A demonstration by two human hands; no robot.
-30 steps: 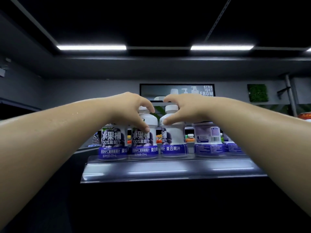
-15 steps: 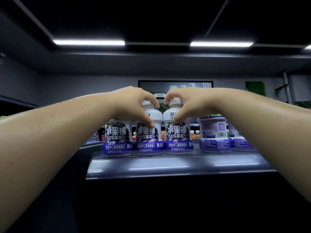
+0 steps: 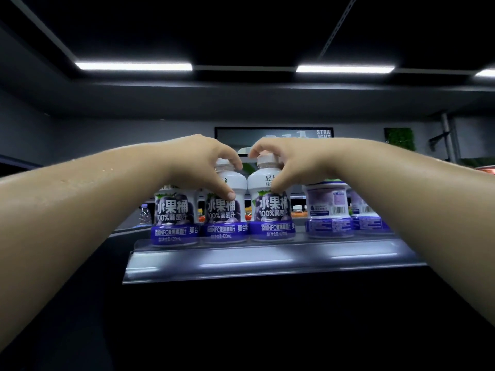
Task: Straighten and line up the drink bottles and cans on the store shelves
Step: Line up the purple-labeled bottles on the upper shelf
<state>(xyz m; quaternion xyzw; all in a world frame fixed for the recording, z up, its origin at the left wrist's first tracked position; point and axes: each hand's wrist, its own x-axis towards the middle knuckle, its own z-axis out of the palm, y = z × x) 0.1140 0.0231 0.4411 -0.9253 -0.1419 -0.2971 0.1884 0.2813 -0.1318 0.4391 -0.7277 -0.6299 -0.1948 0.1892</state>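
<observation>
While both sets of fingers are curling over the white caps, the left hand [image 3: 203, 164] is gripping the second grape juice bottle [image 3: 223, 218], thumb pressing down on its label, and the right hand [image 3: 289, 162] is gripping the third grape juice bottle [image 3: 272, 215] right beside it. Both bottles are standing upright, touching, at the front of the shelf [image 3: 267, 261]. Just to their right, a fourth bottle [image 3: 328, 210] is showing its barcode side.

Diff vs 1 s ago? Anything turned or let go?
The right hand has twisted the third bottle so its front label now faces out. The left hand still grips the second bottle, label unchanged. Both stay upright on the shelf.
</observation>
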